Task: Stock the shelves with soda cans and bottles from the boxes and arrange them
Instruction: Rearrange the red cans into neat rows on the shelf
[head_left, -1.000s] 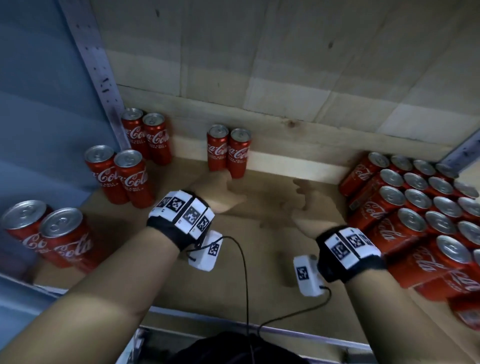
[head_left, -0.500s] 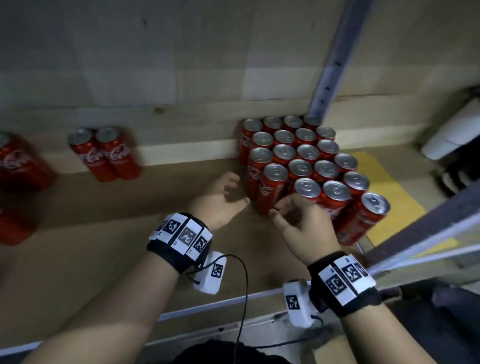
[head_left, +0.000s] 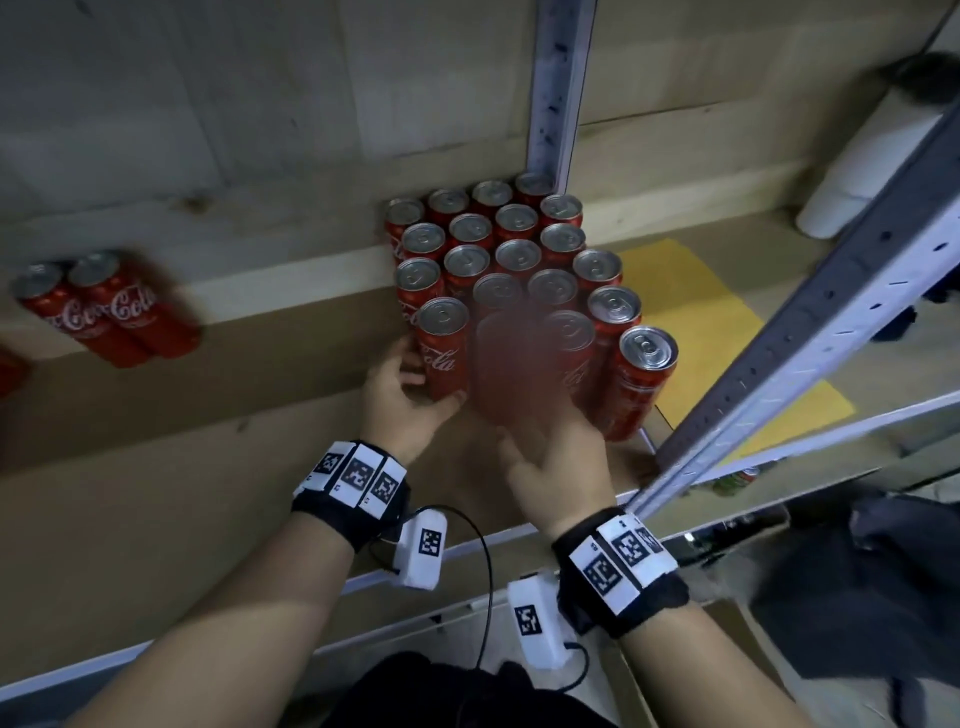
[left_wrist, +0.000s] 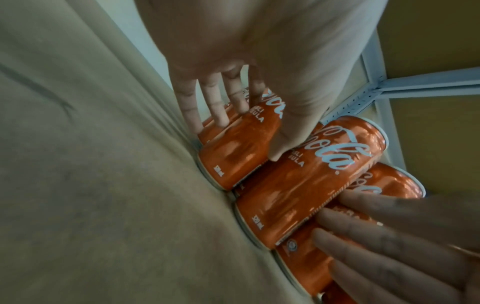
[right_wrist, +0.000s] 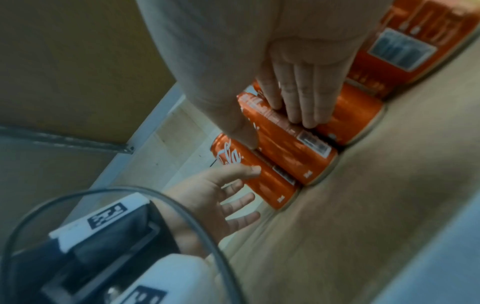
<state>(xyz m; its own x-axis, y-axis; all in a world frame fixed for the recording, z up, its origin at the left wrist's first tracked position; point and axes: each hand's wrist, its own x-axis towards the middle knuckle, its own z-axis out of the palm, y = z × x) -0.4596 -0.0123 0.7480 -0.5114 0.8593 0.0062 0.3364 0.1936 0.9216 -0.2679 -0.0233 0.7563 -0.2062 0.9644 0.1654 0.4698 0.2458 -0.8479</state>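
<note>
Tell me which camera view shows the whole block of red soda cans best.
The head view: the block of red aluminium soda cans shows whole from above, silver tops in rows, though one front can is blurred. Left wrist view shows only a few front cans' sides; right wrist view likewise, partly behind the fingers.

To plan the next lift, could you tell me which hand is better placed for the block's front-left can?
Left: the left hand wraps the front-left Coca-Cola can, while the right hand grips the neighbouring can.

Glossy red metal cans (head_left: 441, 353) with bare silvery tops stand on a matt, smooth wooden shelf board (head_left: 208, 441) beside a painted perforated metal upright (head_left: 810, 332).
</note>
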